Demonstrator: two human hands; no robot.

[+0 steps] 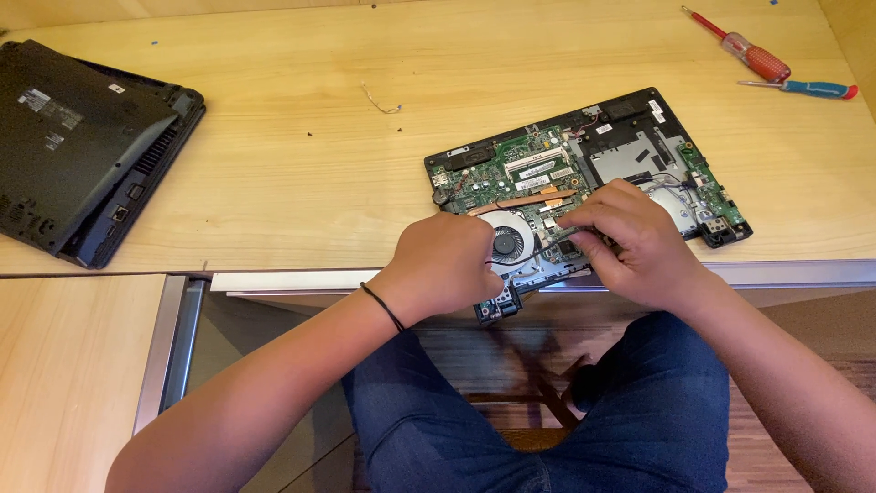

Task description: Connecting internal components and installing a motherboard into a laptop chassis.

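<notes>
Your two hands are over an open laptop base (593, 173) that lies on the wooden surface (301, 173), close to its front edge. The black shell of the base is like a shallow tray. Inside it you can see a green circuit board (525, 169), a round fan (507, 243), a copper-colored strip (525, 201) and some thin wires.

Your left hand (444, 265) is curled into a loose fist just beside the fan, at the near corner of the base. Its grip is together, but you cannot tell what it pinches, because the fingers hide it. A black band (383, 306) sits on that wrist.

Your right hand (634, 242) rests on the middle of the base. Its fingers are pinched together on a thin dark cable (538, 248) that runs past the fan toward your left hand.

A black laptop cover (82, 146) lies far off at the left end of the surface. Two screwdrivers, a red one (744, 50) and a blue one (808, 89), lie at the far right.
</notes>
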